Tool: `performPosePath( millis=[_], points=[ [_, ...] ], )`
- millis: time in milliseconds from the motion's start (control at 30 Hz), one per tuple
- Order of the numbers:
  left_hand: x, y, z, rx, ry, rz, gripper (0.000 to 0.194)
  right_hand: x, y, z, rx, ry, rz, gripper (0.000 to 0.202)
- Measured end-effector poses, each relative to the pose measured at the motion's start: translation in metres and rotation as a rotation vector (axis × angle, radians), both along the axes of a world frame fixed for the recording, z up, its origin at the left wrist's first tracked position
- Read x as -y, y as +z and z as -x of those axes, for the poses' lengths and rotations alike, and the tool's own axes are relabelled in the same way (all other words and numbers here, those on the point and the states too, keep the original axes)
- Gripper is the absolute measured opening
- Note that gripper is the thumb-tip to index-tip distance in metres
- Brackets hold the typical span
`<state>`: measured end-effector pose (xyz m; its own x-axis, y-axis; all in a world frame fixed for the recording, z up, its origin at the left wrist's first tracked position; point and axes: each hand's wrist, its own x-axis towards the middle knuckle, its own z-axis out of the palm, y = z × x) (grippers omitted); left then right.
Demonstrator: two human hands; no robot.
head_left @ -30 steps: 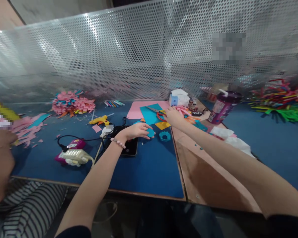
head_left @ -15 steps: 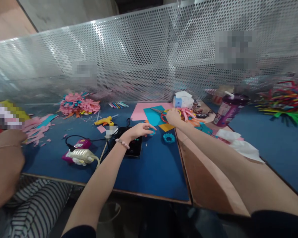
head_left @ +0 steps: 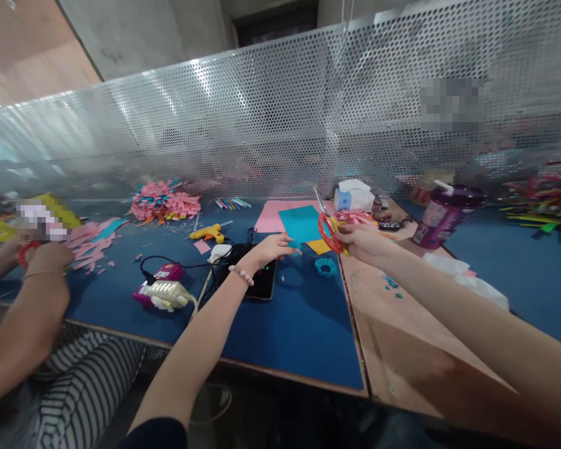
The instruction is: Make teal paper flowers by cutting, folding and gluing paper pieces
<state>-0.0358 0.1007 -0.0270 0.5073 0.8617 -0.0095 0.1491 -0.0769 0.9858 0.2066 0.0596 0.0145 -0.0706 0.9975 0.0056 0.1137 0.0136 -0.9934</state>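
Note:
Pinched in my left hand (head_left: 272, 249) is a small blue paper piece (head_left: 294, 247), held above the blue table beside a black tablet (head_left: 260, 282). My right hand (head_left: 362, 242) is closed on the red and yellow handles of scissors (head_left: 328, 232), whose blades point up and away. A blue scalloped paper ring (head_left: 326, 267) lies on the table between and below my hands. Beyond them are a blue sheet (head_left: 300, 223), a pink sheet (head_left: 268, 216) and an orange piece (head_left: 318, 247).
At left, a person's hand (head_left: 51, 257) works near pink strips (head_left: 91, 240). A yellow glue gun (head_left: 208, 232), power adapters (head_left: 166, 293) with cables, and a pink paper bundle (head_left: 163, 202) lie left. Right are a tissue pack (head_left: 354, 196) and purple cup (head_left: 442, 215).
My right hand has lifted the scissors off the paper sheets and moved them right and nearer. My left fingers have closed on the blue piece. The view has shifted slightly.

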Motion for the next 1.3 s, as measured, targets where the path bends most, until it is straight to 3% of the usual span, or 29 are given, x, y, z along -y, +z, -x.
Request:
performPosePath(
  millis=[133, 300, 567, 767, 1033, 1300],
  points=[
    [0.003, 0.002, -0.003, 0.035, -0.017, 0.056, 0.044, 0.031, -0.024, -0.015, -0.139, 0.030, 0.030, 0.022],
    [0.011, 0.010, -0.010, 0.128, 0.009, 0.080, 0.051, 0.045, -0.043, -0.026, -0.176, 0.039, 0.047, 0.045],
    [0.016, 0.016, -0.017, 0.232, 0.072, 0.046, 0.033, 0.061, -0.024, -0.026, -0.158, 0.076, 0.042, 0.041],
    [0.018, 0.020, -0.022, 0.259, 0.103, 0.005, 0.033, 0.062, -0.027, -0.028, -0.312, 0.101, 0.059, 0.046],
    [0.035, 0.027, -0.034, 0.300, 0.146, 0.021, 0.028, 0.071, -0.009, -0.025, -0.506, 0.173, 0.162, 0.018],
    [0.043, 0.026, -0.043, 0.289, 0.117, 0.037, 0.033, 0.071, -0.014, -0.032, -0.630, 0.320, 0.205, 0.011]
  ],
)
